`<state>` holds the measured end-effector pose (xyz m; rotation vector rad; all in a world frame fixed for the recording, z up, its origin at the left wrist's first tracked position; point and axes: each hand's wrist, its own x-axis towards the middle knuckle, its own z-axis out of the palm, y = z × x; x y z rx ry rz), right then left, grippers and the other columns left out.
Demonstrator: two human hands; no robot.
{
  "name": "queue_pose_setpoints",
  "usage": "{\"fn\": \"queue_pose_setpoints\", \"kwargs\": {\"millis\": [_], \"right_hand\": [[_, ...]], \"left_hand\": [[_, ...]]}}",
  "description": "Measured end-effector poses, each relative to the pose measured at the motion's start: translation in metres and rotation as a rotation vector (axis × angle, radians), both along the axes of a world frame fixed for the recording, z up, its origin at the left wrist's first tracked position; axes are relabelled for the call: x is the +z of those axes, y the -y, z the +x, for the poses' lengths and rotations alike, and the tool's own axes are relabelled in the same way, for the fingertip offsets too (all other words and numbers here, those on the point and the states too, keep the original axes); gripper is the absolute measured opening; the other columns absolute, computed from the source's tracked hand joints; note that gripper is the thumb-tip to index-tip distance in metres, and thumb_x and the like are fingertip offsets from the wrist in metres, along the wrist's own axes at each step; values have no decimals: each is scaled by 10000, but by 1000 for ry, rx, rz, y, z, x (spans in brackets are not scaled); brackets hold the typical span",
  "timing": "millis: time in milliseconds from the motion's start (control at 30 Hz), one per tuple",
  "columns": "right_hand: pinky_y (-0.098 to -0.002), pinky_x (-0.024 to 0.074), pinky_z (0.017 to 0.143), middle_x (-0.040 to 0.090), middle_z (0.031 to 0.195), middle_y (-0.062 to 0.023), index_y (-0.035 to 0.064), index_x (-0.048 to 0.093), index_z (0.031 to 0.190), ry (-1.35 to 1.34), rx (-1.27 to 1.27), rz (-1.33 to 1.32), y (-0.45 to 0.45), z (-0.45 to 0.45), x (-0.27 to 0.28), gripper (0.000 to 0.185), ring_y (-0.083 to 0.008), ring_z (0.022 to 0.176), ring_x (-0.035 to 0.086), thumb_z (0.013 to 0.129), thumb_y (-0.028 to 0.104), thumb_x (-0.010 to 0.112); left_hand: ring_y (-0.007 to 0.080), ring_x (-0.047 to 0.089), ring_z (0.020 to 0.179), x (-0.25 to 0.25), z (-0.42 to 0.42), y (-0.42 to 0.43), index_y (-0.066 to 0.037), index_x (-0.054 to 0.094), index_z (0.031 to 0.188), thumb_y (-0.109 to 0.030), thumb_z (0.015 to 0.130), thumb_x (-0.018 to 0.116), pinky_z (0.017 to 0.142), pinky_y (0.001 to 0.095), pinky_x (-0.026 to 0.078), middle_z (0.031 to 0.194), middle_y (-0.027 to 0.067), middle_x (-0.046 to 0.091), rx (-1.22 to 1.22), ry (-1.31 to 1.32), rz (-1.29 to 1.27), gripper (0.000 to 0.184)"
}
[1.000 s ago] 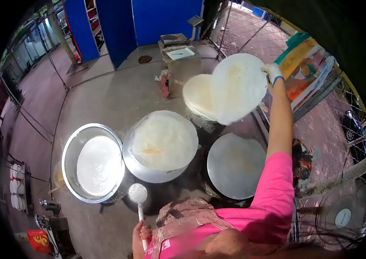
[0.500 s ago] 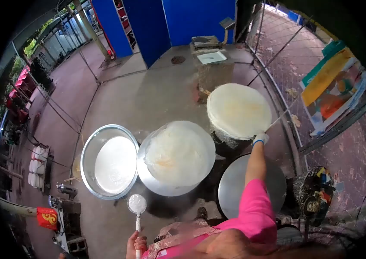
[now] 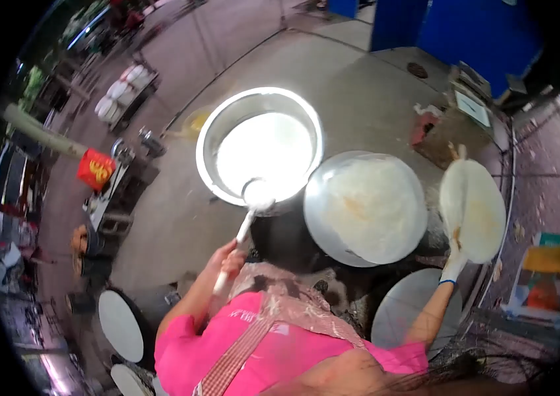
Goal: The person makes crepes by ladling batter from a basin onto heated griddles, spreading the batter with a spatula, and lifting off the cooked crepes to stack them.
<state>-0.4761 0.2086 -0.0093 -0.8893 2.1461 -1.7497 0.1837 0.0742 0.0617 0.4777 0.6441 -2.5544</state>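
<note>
My left hand is closed around the white handle of a ladle. The ladle's bowl tips at the near rim of a large metal basin of white batter. Off to the right, my right hand, in a white glove with a blue cuff edge, is at the near edge of a pile of thin round flatbreads. A crease or folded edge runs along the pile's left side. The right fingers are blurred against it, so their grip is unclear. Between them, a pale flatbread covers most of a round griddle.
A bare round griddle lies below my right arm. A block stand is behind the flatbread pile. To the left are a red bag, a metal cup and another round plate. A wire fence borders the right.
My view has swung left. My left hand has brought the ladle forward from near my body to the basin's rim. My right hand remains at the flatbread pile, where a crease now shows.
</note>
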Motion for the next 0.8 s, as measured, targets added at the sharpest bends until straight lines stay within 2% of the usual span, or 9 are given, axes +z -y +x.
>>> {"fn": "queue_pose_setpoints", "kwargs": {"millis": [200,267,333,400,500,567,667,733,800], "right_hand": [[-324,461,719,647,824,-176,36,621,1039,-272,405,730,178,228,112,362,-244,820,623,768,275,596],[-373,465,707,634,835,-212,49,645,957,-143,581,669,231,311,108,336,-297,804,624,756,307,569],[-416,468,694,621,816,-223,35,654,851,-632,753,958,287,384,72,297,-342,774,614,741,287,542],[-428,473,695,621,828,-219,23,645,784,-824,898,1160,319,442,12,295,-342,768,617,738,285,517],[-423,482,695,634,795,-189,48,643,771,-676,761,1164,327,480,106,308,-336,778,622,757,333,525],[-424,485,692,636,791,-184,59,633,793,-435,683,1281,303,484,77,361,-338,777,622,770,407,538],[-429,487,674,631,783,-196,65,631,801,-502,620,1288,255,514,9,379,-348,758,621,795,429,524],[-450,478,686,625,787,-212,64,628,817,-403,581,1277,227,538,12,398,-367,776,613,810,444,510],[-466,469,689,623,796,-219,70,621,835,-308,472,1241,204,557,40,424,-381,776,607,814,477,501]], "left_hand": [[93,350,423,-35,58,143,-275,279,1260,-146,902,468,287,174,272,821,61,497,-103,495,-561,425],[95,353,400,-84,81,204,-141,417,1104,-157,894,473,289,184,276,695,55,485,-213,571,-592,217],[95,353,380,-188,106,272,-98,445,908,-157,886,472,289,200,279,600,33,442,-348,645,-468,68],[98,350,342,-205,100,303,-101,370,615,-171,870,473,292,231,296,453,-13,330,-588,972,-355,283],[115,405,342,-237,117,332,-14,433,851,-186,894,459,321,265,381,497,25,438,-816,933,-613,180],[122,423,342,-234,115,328,9,440,864,-192,897,454,315,272,381,497,38,450,-980,1018,-923,204],[128,427,332,-294,100,317,24,438,922,-201,901,450,289,279,368,504,52,459,-793,800,-285,227],[115,396,315,-170,93,323,-29,435,810,-225,905,467,263,250,344,459,20,410,-712,649,-61,221],[68,335,309,-117,96,322,-65,413,676,-260,906,476,252,206,301,435,-21,333,-582,424,171,308]]}}
